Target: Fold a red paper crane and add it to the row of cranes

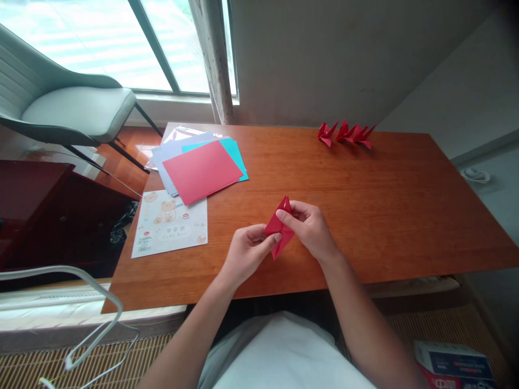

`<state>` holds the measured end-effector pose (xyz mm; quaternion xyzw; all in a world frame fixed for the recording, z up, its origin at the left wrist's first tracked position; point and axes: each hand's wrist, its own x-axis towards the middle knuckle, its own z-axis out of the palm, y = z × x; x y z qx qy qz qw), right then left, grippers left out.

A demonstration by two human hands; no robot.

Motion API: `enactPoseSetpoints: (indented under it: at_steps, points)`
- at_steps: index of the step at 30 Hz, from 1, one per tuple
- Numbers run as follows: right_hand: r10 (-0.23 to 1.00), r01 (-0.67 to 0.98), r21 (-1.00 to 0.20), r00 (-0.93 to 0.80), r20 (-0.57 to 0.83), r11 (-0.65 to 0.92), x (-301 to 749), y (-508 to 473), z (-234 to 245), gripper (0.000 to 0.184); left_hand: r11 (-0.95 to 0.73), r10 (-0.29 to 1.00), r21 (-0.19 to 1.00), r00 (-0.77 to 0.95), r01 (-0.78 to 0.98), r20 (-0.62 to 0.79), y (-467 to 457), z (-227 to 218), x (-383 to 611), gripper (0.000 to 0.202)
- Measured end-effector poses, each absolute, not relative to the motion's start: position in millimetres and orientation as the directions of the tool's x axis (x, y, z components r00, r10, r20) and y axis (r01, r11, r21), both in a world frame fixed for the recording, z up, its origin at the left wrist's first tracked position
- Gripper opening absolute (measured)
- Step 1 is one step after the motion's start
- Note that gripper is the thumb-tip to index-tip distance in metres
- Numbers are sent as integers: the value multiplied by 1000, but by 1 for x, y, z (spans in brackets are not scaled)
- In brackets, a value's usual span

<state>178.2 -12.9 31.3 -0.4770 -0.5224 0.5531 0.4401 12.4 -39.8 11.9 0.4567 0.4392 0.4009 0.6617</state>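
1. Folded red paper [286, 237]: we have it up between both hands over the near-middle of the table [385, 210]; whether it touches the wood, we can't tell. Narrow diamond shape, one point to the far side, one to the near side; the far point looks split.
2. Left hand [249, 249]: grasping the paper's left/near part, thumb on top, fingers curled, partly hidden.
3. Right hand [311, 226]: grasping the far/right part, thumb laid across the upper face, fingers mostly behind.
4. Step in hand: we judge mid-fold, flaps being shaped or creased. Exact fold direction unclear to us.
5. Next move, our read: it calls for a steady pinch from one hand, edges lined up, then firm thumb pressure from the other along the crease. Slipping layers would skew the points.
6. Far right on the table: we count three red folded figures [344, 132] in a close row, well apart from the hands.
7. Left of the hands: red sheets [203, 172] over a teal sheet [240, 156] and lavender sheets [161, 162].
8. Nearer, left: bear-printed sheet [170, 229] lying flat.
9. Beyond the table, far left: chair [77, 108].
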Motion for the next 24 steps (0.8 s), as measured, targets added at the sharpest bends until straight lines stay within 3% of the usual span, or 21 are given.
enactPoseSetpoints:
  at_steps: [6,11,16,24]
  points:
    - [997,75,-997,-82,-6,0,176,-13,29,28,253,928,959,313,-131,-202,-40,10,13,21]
    - [990,1,-998,-126,-61,-61,176,-12,29,23,247,945,958,253,-145,-205,-39,17,14,19]
    - [991,-41,-997,-115,-60,-65,176,-14,28,30,266,954,941,196,-208,-226,-38,17,14,22]
    - [997,26,-999,-63,-44,-43,179,-19,18,19,275,958,930,151,-243,-244,-37,16,13,26]
